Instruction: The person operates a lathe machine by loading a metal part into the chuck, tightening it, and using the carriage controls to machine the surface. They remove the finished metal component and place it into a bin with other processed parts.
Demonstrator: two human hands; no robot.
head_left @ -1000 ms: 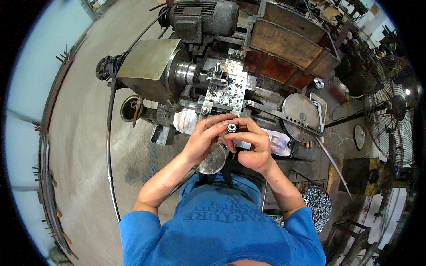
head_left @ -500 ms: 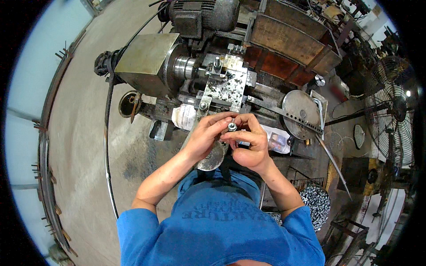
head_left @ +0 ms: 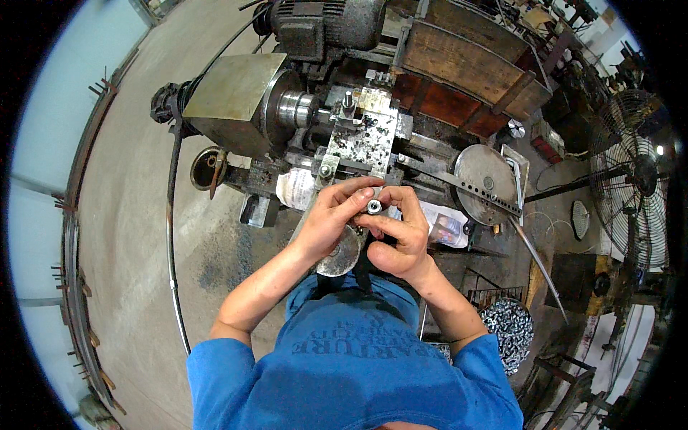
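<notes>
A small, shiny round metal part with a dark hole in its end (head_left: 374, 207) is pinched between my two hands, in front of a lathe. My left hand (head_left: 328, 218) is closed, with thumb and forefinger against the part's left side. From the other side my right hand (head_left: 403, 233) grips it between thumb and bent fingers. The lower fingers of both hands are partly hidden. Just beyond my hands lies the lathe's cross slide (head_left: 364, 140), strewn with dark metal chips. The round metal chuck (head_left: 297, 109) sits at its left.
A round metal plate (head_left: 342, 254) lies under my hands. To the right are a perforated bar (head_left: 459, 185), a large disc (head_left: 491, 175) and a standing fan (head_left: 634, 179). A basket of small metal parts (head_left: 506, 331) stands by my right elbow. A motor (head_left: 326, 29) sits at the back.
The metal part has turned slightly, so its holed end shows more fully. My right hand has shifted a little left. Both hands keep their grip.
</notes>
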